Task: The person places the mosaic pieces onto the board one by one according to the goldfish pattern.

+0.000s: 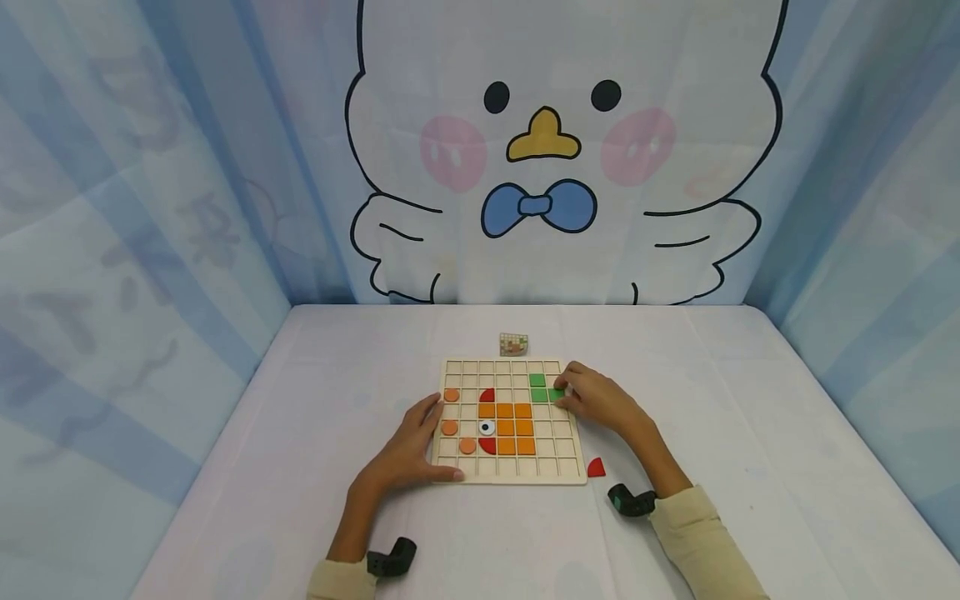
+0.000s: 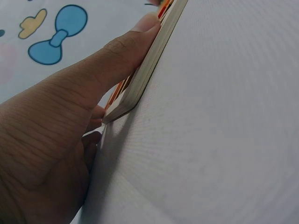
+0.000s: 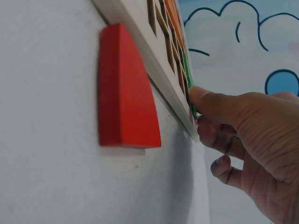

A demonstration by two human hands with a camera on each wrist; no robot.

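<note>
A wooden grid board (image 1: 467, 467) lies flat on the table. At its front left corner my left hand (image 1: 405, 446) grips it, thumb along the front edge and fingers at the left side. My right hand (image 1: 600, 400) pinches a green square tile (image 1: 556, 394) at the right edge of the grid. Two other green squares (image 1: 537, 380) sit in cells beside it. Orange squares (image 1: 515, 427), a white eye piece (image 1: 487, 427) and red quarter-round pieces (image 1: 487, 446) fill the middle. Orange discs (image 1: 452, 395) occupy cells at the left. In the right wrist view, the thumb (image 3: 200, 93) touches the green tile.
A loose red quarter-round piece (image 3: 128, 93) lies on the table by the board's front right corner. Behind the board is a small picture card (image 1: 513, 344). Curtains with a cartoon print surround the white-covered table (image 1: 300, 400).
</note>
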